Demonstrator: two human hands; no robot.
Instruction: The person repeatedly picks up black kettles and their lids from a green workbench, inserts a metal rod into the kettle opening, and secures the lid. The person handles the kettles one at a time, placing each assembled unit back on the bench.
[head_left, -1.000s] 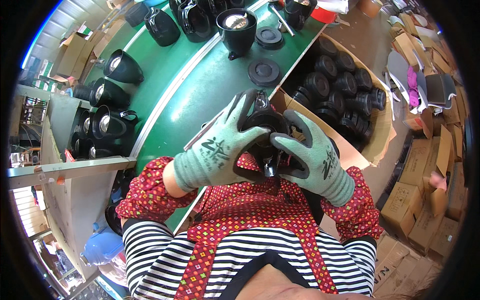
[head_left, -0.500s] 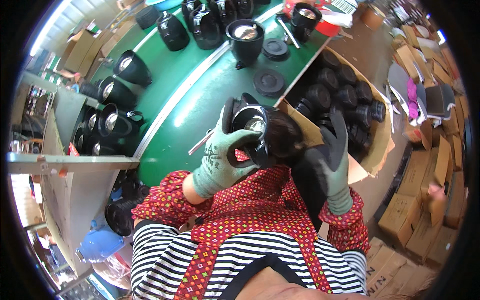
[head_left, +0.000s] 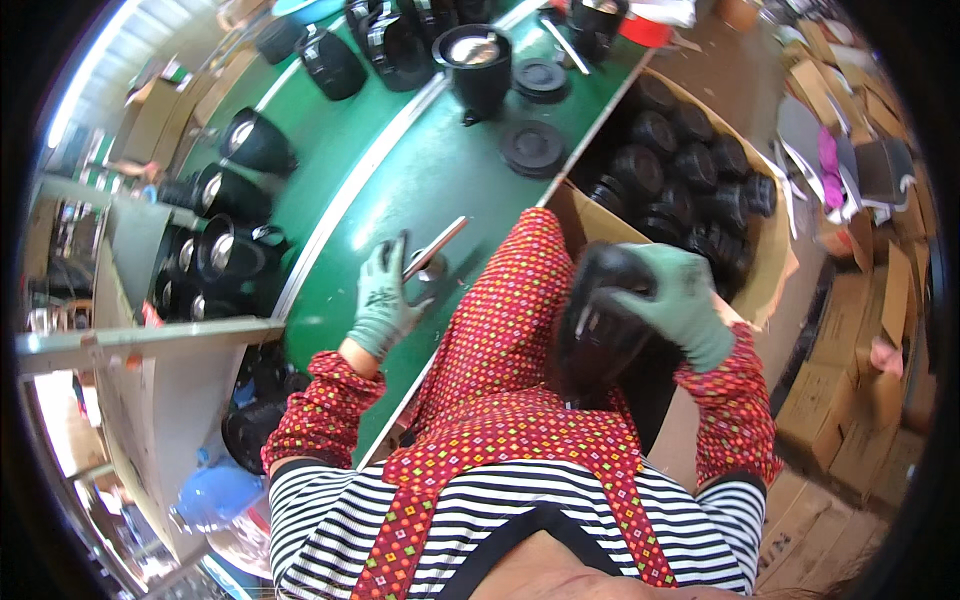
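Observation:
My right hand (head_left: 680,300), in a grey-green glove with dark fingers, is closed on a glossy black jug (head_left: 592,345). The jug is tilted and blurred in front of my apron, and its inside is out of sight. My left hand (head_left: 385,300), gloved alike, is low over the green table with thumb and forefinger apart. A thin metal rod (head_left: 440,245) slants between them; whether they touch it I cannot make out. Beneath the rod is a small shiny round piece (head_left: 430,268). Farther off, another black jug (head_left: 474,75) stands upright with round metal showing inside.
Two round black lids (head_left: 532,148) (head_left: 540,78) lie on the green table (head_left: 340,265). A cardboard box (head_left: 765,265) of black round parts stands at the right. More black jugs (head_left: 225,245) fill the left side beside a grey ledge (head_left: 150,335). Cartons (head_left: 810,420) are stacked far right.
The black jug has passed from my left hand to my right and moved right and down. My left hand has moved left onto the table beside the rod.

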